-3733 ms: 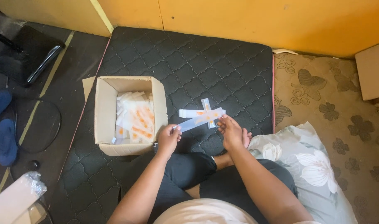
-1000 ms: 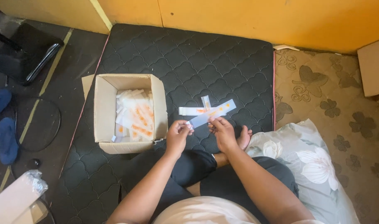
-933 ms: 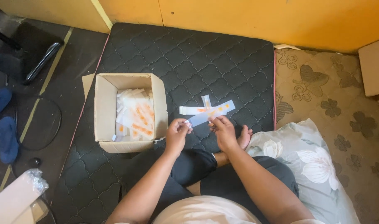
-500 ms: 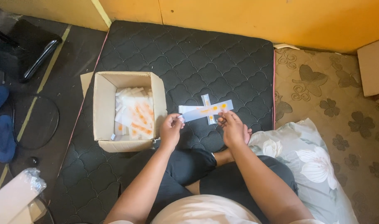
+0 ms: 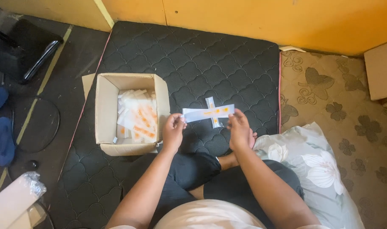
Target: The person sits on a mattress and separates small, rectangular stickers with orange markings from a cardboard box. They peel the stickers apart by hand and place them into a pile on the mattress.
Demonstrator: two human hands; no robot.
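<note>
Head view, looking down at a seated person. We see the left hand (image 5: 173,132) and the right hand (image 5: 240,131) raised over a black quilted mattress (image 5: 210,63), its fabric stitched in a scalloped diamond pattern. Between them they carry a long, flat white strip packet (image 5: 208,113) with small orange marks along its middle. The left grip is pinched on the packet's left end, and the right grip is closed on its right end, so the strip hangs level and nearly horizontal just above the mattress. A second, similar white packet (image 5: 212,111) lies on the mattress behind it, set roughly upright so that the two form a cross; we cannot tell whether they touch.

Just left of the left hand stands an open cardboard box (image 5: 105,114), rectangular, flaps folded out, resting on the mattress near its left edge. Inside we see a loose heap of white and orange packets (image 5: 137,116) of the same glossy kind.

To the right of the person's dark-clad legs lies a soft pillow (image 5: 316,165) in pale fabric printed with large white flowers. Beyond it the floor carries a tan mat (image 5: 329,93) with brown floral motifs. At far left rest blue sandals (image 5: 2,135) on the dark floor.
</note>
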